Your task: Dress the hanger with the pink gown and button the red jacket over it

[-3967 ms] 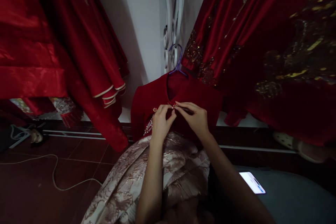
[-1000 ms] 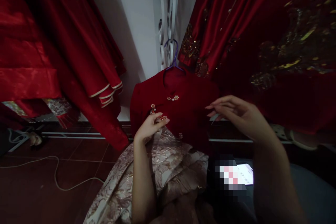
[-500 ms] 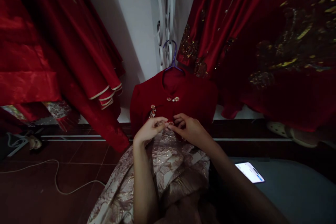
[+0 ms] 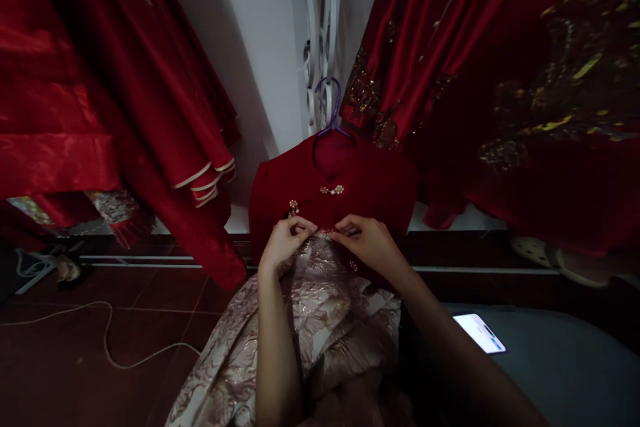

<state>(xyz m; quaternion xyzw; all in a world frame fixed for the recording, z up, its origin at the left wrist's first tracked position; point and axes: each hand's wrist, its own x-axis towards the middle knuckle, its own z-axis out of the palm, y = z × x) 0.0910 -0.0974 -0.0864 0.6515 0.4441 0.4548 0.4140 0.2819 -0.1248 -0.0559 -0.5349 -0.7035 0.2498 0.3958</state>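
A red jacket [image 4: 285, 173] with pearl-beaded flower clasps hangs on a purple hanger [image 4: 334, 121]. One clasp [image 4: 332, 191] sits below the collar, another at the left of the chest. Shiny floral brocade fabric [image 4: 320, 280] spreads below the jacket's front. My left hand [image 4: 286, 239] pinches the left end of a small beaded trim [image 4: 325, 234], where red cloth meets brocade. Opposite it, my right hand [image 4: 369, 240] pinches at the right end, thumb and forefinger together. What exactly lies between the fingertips is partly hidden.
Red garments [image 4: 190, 127] hang at the left, and sequined red ones [image 4: 560, 93] at the right. A lit phone [image 4: 480, 333] lies on a grey surface [image 4: 560, 360]. A pale cable [image 4: 107, 340] crosses the tiled floor. A clog [image 4: 535, 250] stands at the right.
My hands have drawn slightly apart, the left one moving left, so more of the beaded trim shows between them. The view has shifted a little.
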